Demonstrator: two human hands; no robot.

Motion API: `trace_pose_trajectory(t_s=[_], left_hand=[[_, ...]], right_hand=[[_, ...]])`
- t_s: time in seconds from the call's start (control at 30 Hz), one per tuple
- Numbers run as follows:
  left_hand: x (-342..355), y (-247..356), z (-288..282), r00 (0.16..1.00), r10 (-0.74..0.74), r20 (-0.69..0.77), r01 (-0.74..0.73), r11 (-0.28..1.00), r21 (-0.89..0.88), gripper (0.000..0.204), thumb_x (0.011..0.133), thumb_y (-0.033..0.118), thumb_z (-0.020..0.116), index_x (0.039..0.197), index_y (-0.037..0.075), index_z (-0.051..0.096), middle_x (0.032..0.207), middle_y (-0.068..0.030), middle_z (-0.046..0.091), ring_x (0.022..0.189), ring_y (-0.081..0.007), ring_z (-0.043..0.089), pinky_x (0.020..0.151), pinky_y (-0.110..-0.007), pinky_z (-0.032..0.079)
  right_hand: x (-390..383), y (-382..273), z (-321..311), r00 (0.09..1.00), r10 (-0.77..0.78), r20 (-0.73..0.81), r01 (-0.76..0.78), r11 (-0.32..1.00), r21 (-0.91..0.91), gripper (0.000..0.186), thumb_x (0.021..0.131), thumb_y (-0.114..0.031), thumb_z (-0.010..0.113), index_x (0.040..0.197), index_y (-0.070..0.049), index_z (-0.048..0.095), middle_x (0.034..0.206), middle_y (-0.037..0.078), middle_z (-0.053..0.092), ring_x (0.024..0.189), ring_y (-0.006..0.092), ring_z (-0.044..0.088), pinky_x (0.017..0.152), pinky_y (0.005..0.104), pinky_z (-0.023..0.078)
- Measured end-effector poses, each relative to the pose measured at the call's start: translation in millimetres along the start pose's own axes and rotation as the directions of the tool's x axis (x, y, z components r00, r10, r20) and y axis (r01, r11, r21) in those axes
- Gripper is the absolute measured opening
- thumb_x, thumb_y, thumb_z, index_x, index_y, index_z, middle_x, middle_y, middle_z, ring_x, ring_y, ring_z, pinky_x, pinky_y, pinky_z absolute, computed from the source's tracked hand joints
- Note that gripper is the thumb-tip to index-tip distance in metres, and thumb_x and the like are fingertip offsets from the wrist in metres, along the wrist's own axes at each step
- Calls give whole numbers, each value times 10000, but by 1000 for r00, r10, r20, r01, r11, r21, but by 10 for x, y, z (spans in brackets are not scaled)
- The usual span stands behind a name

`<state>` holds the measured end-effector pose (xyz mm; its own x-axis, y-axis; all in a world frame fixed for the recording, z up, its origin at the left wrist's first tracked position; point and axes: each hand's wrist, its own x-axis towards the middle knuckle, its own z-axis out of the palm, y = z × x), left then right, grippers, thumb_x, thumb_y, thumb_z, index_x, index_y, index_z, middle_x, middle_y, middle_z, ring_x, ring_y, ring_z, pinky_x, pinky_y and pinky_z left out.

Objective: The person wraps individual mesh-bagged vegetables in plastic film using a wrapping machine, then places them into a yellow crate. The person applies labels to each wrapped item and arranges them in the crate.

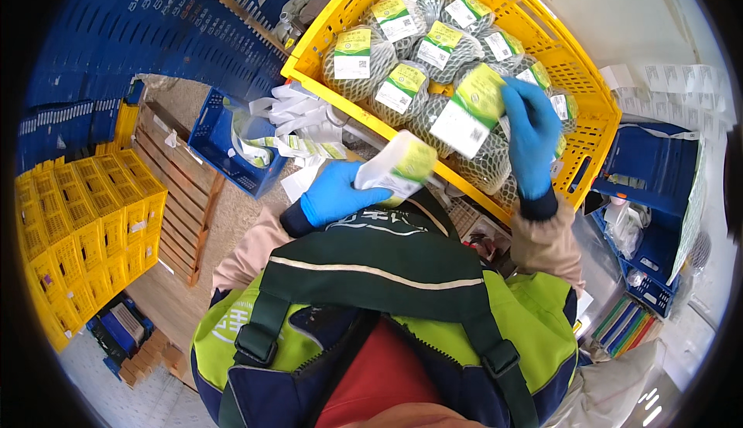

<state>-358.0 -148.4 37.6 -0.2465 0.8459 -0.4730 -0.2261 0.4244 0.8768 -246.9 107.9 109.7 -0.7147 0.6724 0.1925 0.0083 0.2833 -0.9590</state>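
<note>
Two blue-gloved hands work at a yellow slatted plastic crate of netted packs.

At the far left, stacked yellow plastic crates (93, 219) stand below a wall of stacked blue crates (139, 25), with a bare wooden pallet (182, 188) and open floor between them and a small blue plastic crate (224, 153) holding white paper scraps. At centre, the left hand (334, 194) is closed around a stack of white-and-green labels (398, 166), just below the near rim of the yellow slatted plastic crate (576, 80). In the upper right, the right hand (532, 135) grips a white-netted pack with a green-and-white label (468, 107), among similar packs that fill the crate. At the right edge stands a blue bin (658, 188).
</note>
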Motion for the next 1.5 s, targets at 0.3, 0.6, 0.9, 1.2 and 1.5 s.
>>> trace_pose_trajectory(t_s=[0.3, 0.6, 0.9, 1.2, 1.5], left_hand=[[-34, 19, -30, 989, 39, -140, -58, 989, -138, 357, 806, 129, 703, 1115, -20, 604, 1018, -87, 668, 907, -118, 608, 806, -264, 487], [7, 321, -71, 987, 106, -122, -96, 992, 84, 383, 762, 169, 741, 1086, 3, 621, 980, -121, 670, 910, -160, 619, 803, -292, 485], [101, 592, -13, 855, 485, 182, -517, 820, 245, 377, 654, 114, 803, 977, 51, 617, 1009, -94, 623, 994, -223, 585, 864, -324, 455], [192, 310, 102, 971, -42, 234, -4, 981, 192, 370, 804, 147, 701, 1123, -9, 598, 995, -108, 670, 876, -133, 619, 773, -270, 492], [134, 311, 159, 996, -40, 78, 27, 986, 162, 360, 806, 130, 696, 1120, -15, 594, 1026, -129, 666, 907, -164, 631, 807, -280, 489]], right_hand=[[-210, 1113, 213, 876, -8, 483, 398, 576, -714, 636, 843, -286, 602, 1347, -4, 336, 1312, 205, 411, 1183, 352, 420, 998, 431, 342], [-316, 255, 242, 798, 255, 546, -356, 931, 85, 349, 842, -180, 645, 1161, -60, 571, 1073, 79, 607, 956, 116, 568, 839, 276, 455], [-909, -256, 311, 941, -184, 285, 266, 921, -284, 222, 741, -125, 721, 958, -135, 672, 830, 43, 645, 727, 240, 623, 612, 324, 492], [-548, 749, -672, 981, 162, 106, -94, 877, -471, 238, 785, -150, 689, 993, -39, 654, 862, 94, 615, 836, 221, 566, 776, 328, 457], [-716, 1138, -615, 759, 143, 635, 520, 453, -724, 728, 804, -268, 645, 1408, -82, 283, 1425, 147, 329, 1298, 332, 329, 1061, 436, 293]])
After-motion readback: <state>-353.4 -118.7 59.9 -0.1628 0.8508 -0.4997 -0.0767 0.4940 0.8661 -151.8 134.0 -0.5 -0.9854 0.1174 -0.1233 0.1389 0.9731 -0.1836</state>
